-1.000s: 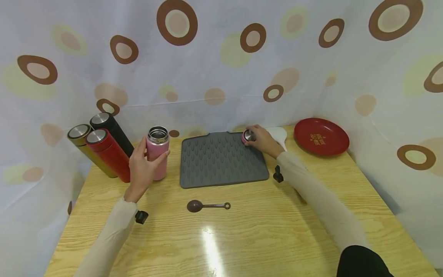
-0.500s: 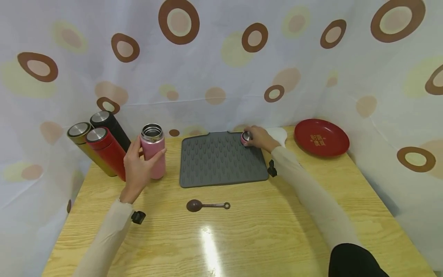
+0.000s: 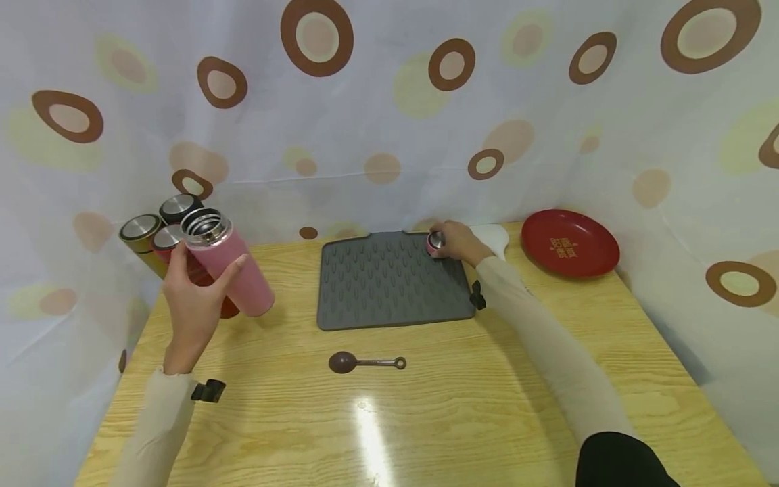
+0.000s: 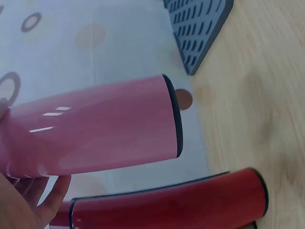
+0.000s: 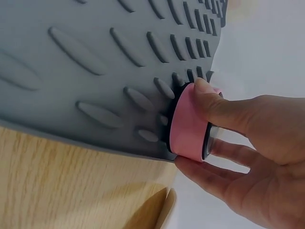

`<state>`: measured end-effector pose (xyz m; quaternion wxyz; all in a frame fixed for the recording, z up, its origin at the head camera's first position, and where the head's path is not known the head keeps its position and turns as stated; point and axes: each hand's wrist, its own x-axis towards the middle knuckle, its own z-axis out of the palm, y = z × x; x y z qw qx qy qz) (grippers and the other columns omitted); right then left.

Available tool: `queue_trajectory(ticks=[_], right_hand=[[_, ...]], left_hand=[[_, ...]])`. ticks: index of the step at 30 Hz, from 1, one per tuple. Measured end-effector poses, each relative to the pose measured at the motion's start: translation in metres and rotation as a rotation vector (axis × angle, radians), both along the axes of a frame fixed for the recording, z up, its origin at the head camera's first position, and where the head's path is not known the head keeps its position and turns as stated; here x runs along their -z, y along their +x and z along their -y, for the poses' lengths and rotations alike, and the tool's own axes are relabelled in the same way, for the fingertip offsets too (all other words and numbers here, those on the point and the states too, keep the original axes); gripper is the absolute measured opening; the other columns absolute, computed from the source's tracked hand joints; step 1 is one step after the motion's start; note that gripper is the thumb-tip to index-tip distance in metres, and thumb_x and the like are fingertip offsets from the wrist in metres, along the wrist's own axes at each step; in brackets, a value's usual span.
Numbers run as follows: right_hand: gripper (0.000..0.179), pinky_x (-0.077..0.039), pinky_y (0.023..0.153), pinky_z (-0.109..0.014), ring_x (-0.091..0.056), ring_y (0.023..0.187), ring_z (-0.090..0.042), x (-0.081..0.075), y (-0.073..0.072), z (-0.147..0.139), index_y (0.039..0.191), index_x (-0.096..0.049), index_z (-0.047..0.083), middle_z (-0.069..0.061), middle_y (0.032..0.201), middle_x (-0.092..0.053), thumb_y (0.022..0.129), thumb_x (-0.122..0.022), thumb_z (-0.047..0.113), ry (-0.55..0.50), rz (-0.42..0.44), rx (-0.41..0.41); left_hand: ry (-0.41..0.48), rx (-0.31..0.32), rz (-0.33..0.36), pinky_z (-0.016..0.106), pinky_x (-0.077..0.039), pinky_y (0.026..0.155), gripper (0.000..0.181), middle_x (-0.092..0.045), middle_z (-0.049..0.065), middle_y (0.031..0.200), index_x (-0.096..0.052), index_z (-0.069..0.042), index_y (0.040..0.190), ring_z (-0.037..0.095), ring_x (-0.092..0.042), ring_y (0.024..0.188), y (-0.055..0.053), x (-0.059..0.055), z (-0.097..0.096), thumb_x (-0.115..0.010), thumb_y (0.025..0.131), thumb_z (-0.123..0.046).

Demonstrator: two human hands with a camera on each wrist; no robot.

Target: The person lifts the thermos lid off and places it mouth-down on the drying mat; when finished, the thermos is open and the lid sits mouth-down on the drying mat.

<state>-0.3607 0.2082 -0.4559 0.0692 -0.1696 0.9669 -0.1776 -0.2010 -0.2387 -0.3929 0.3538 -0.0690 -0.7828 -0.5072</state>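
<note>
In my left hand (image 3: 193,308) is a pink thermos bottle (image 3: 242,274) without its lid, its steel-rimmed mouth tipped to the left. Its base is off the table in the left wrist view, where the bottle (image 4: 95,129) hangs beside a red thermos (image 4: 181,205). Thumb and fingers of my right hand (image 3: 461,243) pinch the pink lid (image 5: 188,125) by its side. That lid rests at the far right corner of the grey ridged mat (image 3: 389,287), steel top up. Behind the pink bottle the red thermos is partly hidden.
A yellow thermos (image 3: 143,233) and a black thermos (image 3: 180,205) stand at the back left. The brown spoon (image 3: 343,362) lies in front of the mat. A white flat-ended utensil (image 3: 494,237) and a red plate (image 3: 587,250) are at the back right, before a patterned curtain (image 3: 377,115).
The left hand has raised the pink bottle, carried it leftward toward the other thermoses and tilted its mouth left. The right hand with the lid has stayed on the mat's corner.
</note>
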Motion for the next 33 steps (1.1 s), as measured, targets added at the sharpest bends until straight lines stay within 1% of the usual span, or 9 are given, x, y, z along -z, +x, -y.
queue_trajectory(ticks=[4,11,16,20,23,24,26,30,33], right_hand=[[0.059,-0.045,0.109,-0.056,-0.056,0.128,-0.047,0.001,-0.001,0.001,0.142,-0.057,-0.009,-0.03,0.139,-0.06,0.092,-0.08,0.012,-0.005,0.014,0.0],[0.054,-0.047,0.106,-0.056,-0.06,0.121,-0.046,0.001,-0.003,0.002,0.135,-0.061,-0.01,-0.029,0.131,-0.065,0.089,-0.082,0.01,0.013,0.002,-0.012],[0.056,-0.046,0.109,-0.055,-0.059,0.125,-0.046,0.001,-0.001,0.005,0.138,-0.059,-0.009,-0.029,0.134,-0.063,0.09,-0.081,0.011,0.007,-0.004,0.012],[0.058,-0.044,0.112,-0.055,-0.057,0.129,-0.045,0.008,0.003,0.005,0.144,-0.054,-0.009,-0.031,0.139,-0.06,0.095,-0.077,0.012,0.01,-0.03,0.018],[0.055,-0.046,0.109,-0.055,-0.058,0.126,-0.047,0.016,0.006,0.005,0.144,-0.054,-0.009,-0.032,0.138,-0.059,0.098,-0.074,0.012,0.036,-0.085,0.011],[0.052,-0.048,0.105,-0.055,-0.059,0.122,-0.048,0.021,0.006,0.004,0.142,-0.056,-0.007,-0.032,0.135,-0.06,0.097,-0.074,0.013,0.047,-0.129,0.005],[0.048,-0.049,0.103,-0.056,-0.059,0.119,-0.049,0.023,0.008,0.005,0.14,-0.058,-0.005,-0.032,0.134,-0.06,0.098,-0.073,0.012,0.06,-0.166,0.012],[0.041,-0.044,0.108,-0.057,-0.055,0.123,-0.049,0.025,0.013,0.005,0.138,-0.062,-0.003,-0.032,0.134,-0.057,0.1,-0.07,0.009,0.06,-0.237,-0.015],[0.041,-0.037,0.115,-0.058,-0.052,0.13,-0.047,0.024,0.017,0.004,0.14,-0.062,-0.004,-0.032,0.138,-0.057,0.101,-0.068,0.008,0.061,-0.269,-0.046]], left_hand=[[0.034,-0.044,0.007,0.013,-0.05,0.083,0.068,-0.064,-0.016,0.12,-0.057,-0.014,0.145,0.007,-0.064,0.1,0.008,-0.007,0.015,-0.087,0.084,-0.009],[0.048,-0.117,-0.072,0.018,-0.05,0.089,0.066,-0.066,-0.013,0.125,-0.061,-0.017,0.143,0.011,-0.064,0.11,0.021,-0.022,0.036,-0.087,0.083,-0.015],[0.132,-0.241,-0.066,0.017,-0.051,0.089,0.062,-0.067,-0.008,0.128,-0.063,-0.014,0.141,0.012,-0.063,0.112,0.028,-0.029,0.048,-0.086,0.083,-0.015],[0.188,-0.317,-0.1,0.018,-0.051,0.088,0.06,-0.068,-0.007,0.125,-0.064,-0.013,0.139,0.011,-0.063,0.111,0.036,-0.03,0.053,-0.085,0.083,-0.016],[0.204,-0.359,-0.123,0.02,-0.049,0.088,0.06,-0.067,-0.008,0.123,-0.064,-0.013,0.139,0.01,-0.061,0.11,0.041,-0.029,0.056,-0.085,0.083,-0.016],[0.207,-0.375,-0.117,0.02,-0.048,0.088,0.061,-0.066,-0.009,0.123,-0.063,-0.013,0.14,0.009,-0.06,0.111,0.042,-0.027,0.057,-0.085,0.083,-0.017],[0.219,-0.403,-0.101,0.021,-0.046,0.089,0.061,-0.065,-0.01,0.124,-0.063,-0.012,0.141,0.008,-0.059,0.111,0.042,-0.023,0.06,-0.085,0.084,-0.017],[0.242,-0.448,-0.062,0.021,-0.044,0.089,0.061,-0.062,-0.014,0.122,-0.062,-0.013,0.141,0.006,-0.056,0.111,0.04,-0.011,0.066,-0.085,0.085,-0.019],[0.267,-0.458,-0.042,0.021,-0.043,0.087,0.06,-0.061,-0.016,0.118,-0.063,-0.015,0.139,0.005,-0.056,0.109,0.036,0.001,0.071,-0.087,0.084,-0.019]])
